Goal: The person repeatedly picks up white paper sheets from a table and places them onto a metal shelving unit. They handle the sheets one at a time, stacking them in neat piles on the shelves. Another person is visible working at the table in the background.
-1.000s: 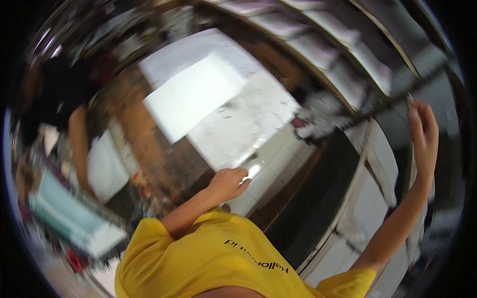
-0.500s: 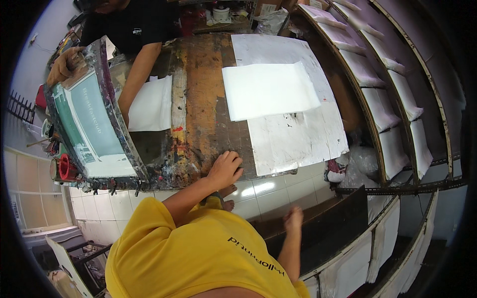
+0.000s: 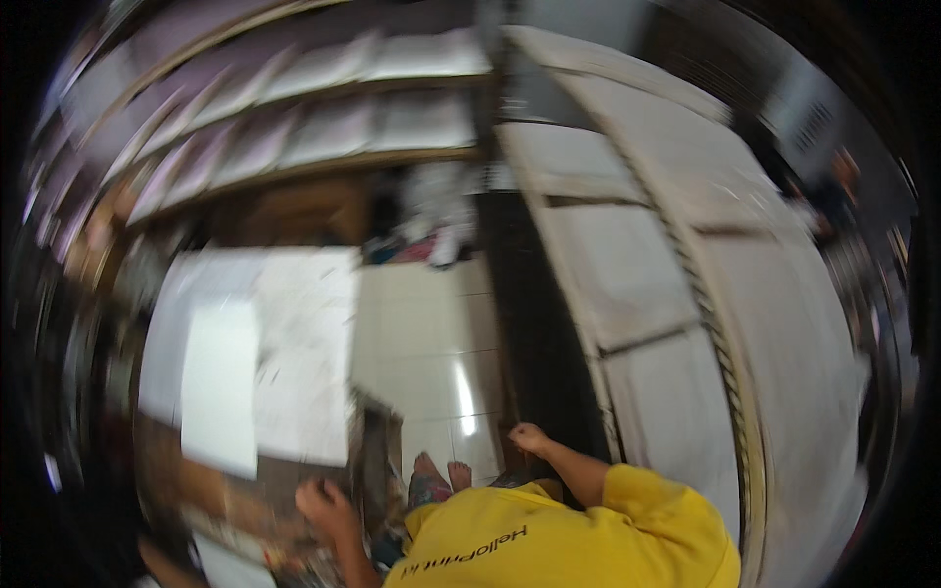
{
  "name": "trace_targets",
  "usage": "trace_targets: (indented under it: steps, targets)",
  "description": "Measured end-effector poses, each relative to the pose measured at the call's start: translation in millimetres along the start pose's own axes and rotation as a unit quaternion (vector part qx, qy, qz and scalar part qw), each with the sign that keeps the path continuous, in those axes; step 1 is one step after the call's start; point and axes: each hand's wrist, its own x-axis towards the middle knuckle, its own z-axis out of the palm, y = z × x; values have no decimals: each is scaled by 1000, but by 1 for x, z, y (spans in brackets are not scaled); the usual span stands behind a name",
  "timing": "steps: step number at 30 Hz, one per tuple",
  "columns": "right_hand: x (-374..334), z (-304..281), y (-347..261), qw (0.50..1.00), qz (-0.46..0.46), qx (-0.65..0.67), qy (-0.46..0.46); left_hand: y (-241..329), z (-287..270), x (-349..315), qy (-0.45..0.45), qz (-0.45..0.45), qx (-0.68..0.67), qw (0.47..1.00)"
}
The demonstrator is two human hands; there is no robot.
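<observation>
The view is smeared by motion. My left hand is at the near edge of the stained work table, its fingers loosely apart and nothing visible in them. Just beyond it lies a large white board with smudges, and a stack of white sheets rests partly on it. My right hand is curled closed beside the dark bench top, with nothing seen in it.
Racks holding rows of white sheets stand at the far left. More rack shelves with white sheets run along the right. Plastic bags and cloths lie at the far end of the tiled floor. Another person's arm shows at lower left.
My view has swung right, so the table now lies to the left and the racks fill the far side and right. The other person's printing screen has left view.
</observation>
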Motion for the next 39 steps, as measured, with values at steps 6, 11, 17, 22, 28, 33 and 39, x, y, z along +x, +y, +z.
trace_targets:
  steps: [6,11,17,22,28,33,39]
  targets:
    - [-10,6,-31,994,-24,39,100,36,-21,12,7,103,129,986]
    - [-30,18,6,995,44,63,68,38,-9,7,-14,115,116,986]
    - [-42,18,43,996,33,31,76,31,-5,5,-35,175,47,983]
    - [-41,-9,58,988,49,118,91,30,-2,3,-48,188,39,980]
    - [-26,-33,66,975,87,182,92,47,-6,8,-72,189,48,978]
    - [-15,-35,57,961,81,227,134,55,-13,9,-61,216,51,973]
    - [-41,-42,46,962,85,237,105,46,7,10,-68,205,75,973]
